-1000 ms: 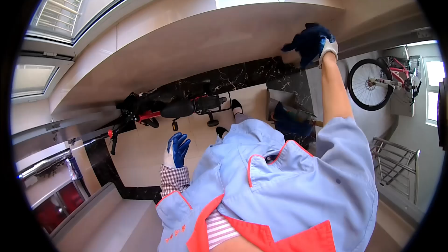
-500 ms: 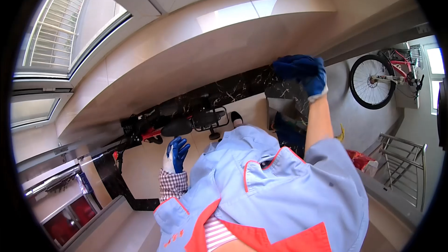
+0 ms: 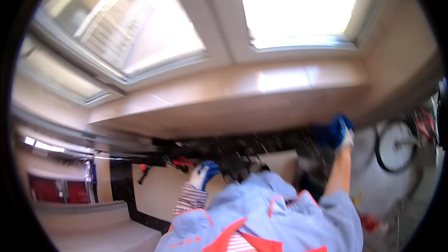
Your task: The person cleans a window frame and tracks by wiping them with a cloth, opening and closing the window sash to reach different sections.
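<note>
My right hand (image 3: 344, 130), in a blue and white glove, is closed on a dark blue cloth (image 3: 324, 135). Cloth and hand are near the lower right part of the beige tiled wall (image 3: 224, 114), just above the dark marble strip; blur hides whether they touch it. My left hand (image 3: 204, 173), gloved the same way, hangs over the floor at the lower middle. Its fingers are partly bent and smeared by motion, with no object visible in them.
Windows (image 3: 298, 9) stand above the tiled ledge (image 3: 233, 84). A black and red scooter-like vehicle (image 3: 184, 161) is by the wall, below. A bicycle (image 3: 396, 144) stands at the right, with a red bag (image 3: 371, 223) lower down.
The view has tilted up towards the windows and blurred. My right hand with the cloth has moved from high on the wall to its lower edge. My left hand stays low.
</note>
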A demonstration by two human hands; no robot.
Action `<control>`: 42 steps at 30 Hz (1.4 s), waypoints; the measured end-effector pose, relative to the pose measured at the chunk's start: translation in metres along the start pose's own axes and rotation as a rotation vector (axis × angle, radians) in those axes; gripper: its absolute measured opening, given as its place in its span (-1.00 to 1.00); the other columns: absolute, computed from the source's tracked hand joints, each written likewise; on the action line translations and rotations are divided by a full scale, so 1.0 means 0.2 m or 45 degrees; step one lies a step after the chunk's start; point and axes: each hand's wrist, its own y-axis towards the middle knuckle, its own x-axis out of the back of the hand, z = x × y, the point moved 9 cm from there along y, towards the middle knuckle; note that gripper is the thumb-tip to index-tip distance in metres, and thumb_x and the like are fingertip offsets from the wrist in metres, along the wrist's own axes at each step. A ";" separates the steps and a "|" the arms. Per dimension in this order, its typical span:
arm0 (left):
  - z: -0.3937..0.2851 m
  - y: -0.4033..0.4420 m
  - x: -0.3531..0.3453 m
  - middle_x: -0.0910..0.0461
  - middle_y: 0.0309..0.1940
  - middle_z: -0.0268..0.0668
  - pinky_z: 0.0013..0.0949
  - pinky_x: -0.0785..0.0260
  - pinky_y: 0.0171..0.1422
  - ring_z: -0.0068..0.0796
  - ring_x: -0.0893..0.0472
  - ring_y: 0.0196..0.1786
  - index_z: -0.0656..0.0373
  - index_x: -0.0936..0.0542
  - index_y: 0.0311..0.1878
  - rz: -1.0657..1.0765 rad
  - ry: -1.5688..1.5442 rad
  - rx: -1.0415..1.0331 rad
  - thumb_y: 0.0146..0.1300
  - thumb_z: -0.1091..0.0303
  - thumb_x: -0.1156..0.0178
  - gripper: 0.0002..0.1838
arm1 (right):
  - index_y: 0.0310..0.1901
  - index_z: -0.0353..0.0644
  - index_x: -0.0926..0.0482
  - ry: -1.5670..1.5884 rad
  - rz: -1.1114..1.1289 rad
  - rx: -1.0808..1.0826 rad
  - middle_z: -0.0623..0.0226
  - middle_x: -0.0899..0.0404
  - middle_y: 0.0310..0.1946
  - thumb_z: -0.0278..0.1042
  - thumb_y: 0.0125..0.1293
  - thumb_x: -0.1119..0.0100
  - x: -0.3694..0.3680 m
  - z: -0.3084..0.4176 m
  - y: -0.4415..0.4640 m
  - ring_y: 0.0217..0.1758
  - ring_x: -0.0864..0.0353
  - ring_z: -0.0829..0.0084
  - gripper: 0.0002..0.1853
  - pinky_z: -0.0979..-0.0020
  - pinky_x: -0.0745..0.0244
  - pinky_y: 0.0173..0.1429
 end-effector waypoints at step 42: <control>-4.38 -1.37 -1.64 -0.15 0.57 -0.21 -0.08 0.09 0.66 -0.22 -0.27 0.52 -0.04 -0.32 0.47 -2.375 1.933 -2.089 0.54 0.19 0.12 -0.52 | 0.19 -0.27 -0.47 -0.070 -0.159 -0.225 0.02 -0.57 0.15 0.26 0.48 0.15 -0.25 -0.06 0.19 0.20 -0.57 -0.01 -0.34 -0.08 -0.46 0.28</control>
